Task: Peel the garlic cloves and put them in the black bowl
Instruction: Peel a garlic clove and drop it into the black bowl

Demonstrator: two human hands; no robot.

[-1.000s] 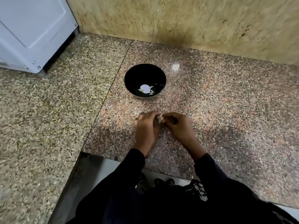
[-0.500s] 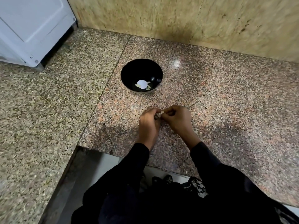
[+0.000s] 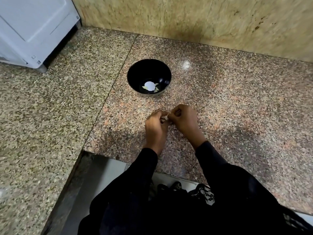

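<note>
Fingertips of left hand (image 3: 155, 125) and right hand (image 3: 183, 120) pinched one garlic clove (image 3: 165, 117); slippery skin risked dropping it short of black bowl (image 3: 149, 77).

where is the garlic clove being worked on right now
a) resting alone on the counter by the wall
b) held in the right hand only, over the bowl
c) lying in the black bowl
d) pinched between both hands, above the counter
d: the garlic clove is pinched between the left hand and the right hand, above the granite counter and nearer the person than the black bowl.
</note>
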